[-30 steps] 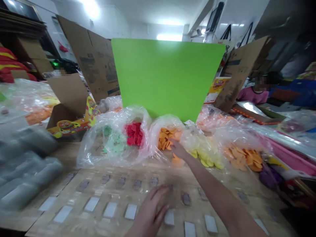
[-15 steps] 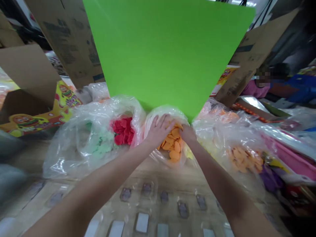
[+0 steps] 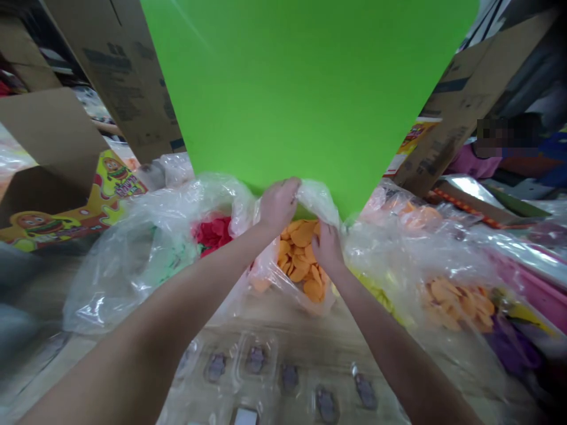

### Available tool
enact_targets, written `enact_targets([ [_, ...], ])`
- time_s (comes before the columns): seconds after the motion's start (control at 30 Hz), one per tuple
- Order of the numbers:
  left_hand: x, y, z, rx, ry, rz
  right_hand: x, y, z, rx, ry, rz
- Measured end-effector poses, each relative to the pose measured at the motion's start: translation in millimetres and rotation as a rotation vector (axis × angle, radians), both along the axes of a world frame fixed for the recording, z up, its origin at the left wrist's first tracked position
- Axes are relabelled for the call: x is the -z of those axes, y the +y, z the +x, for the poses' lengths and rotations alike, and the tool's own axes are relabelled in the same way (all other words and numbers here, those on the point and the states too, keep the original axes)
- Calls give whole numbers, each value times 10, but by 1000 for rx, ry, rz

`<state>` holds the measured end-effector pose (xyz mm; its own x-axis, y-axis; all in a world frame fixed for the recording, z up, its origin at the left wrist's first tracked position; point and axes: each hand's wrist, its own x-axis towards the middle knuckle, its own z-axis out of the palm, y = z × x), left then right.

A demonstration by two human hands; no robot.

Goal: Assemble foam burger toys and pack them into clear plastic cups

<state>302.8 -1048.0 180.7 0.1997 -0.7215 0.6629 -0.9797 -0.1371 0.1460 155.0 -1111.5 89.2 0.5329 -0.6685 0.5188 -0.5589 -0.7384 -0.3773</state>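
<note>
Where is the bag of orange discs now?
The plastic bag of orange discs is centre in the head view, held by the left hand and right hand, beside the red pieces, below the green board.

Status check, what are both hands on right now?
Left hand gripping clear plastic bag rim. Right hand against orange discs in the bag. Green panel just behind.

- a bright green board standing upright at the back of the table;
- brown cardboard sheets leaning on its left;
- another cardboard sheet on its right;
- a pale wooden tabletop below;
- a seated co-worker far right
</note>
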Motion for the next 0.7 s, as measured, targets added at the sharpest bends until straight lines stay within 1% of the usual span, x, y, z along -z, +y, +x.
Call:
enact_targets([
  [0.07, -33, 37, 7, 76, -30, -108, -2, 32, 56, 7, 59, -51],
  [0.1, -23, 62, 17, 96, -45, -112, 5, 31, 86, 9, 123, -54],
  [0.2, 59, 140, 34, 96, -115, 5, 55, -59, 165, 26, 381, -46],
  [0.3, 98, 187, -11, 89, -191, 148, 132, -234, 217, 24, 525, -49],
  [0.4, 51, 195, -76, 69, -192, 216, 194, -390, 267, -2, 548, -76],
  [0.5, -8, 181, -84, 43, -183, 253, 230, -463, 333, -30, 553, -113],
  [0.6, -19, 144, -43, 25, -154, 281, 247, -456, 390, -77, 543, -145],
  [0.7, -9, 123, -13, 3, -85, 312, 229, -383, 388, -126, 511, -163],
])
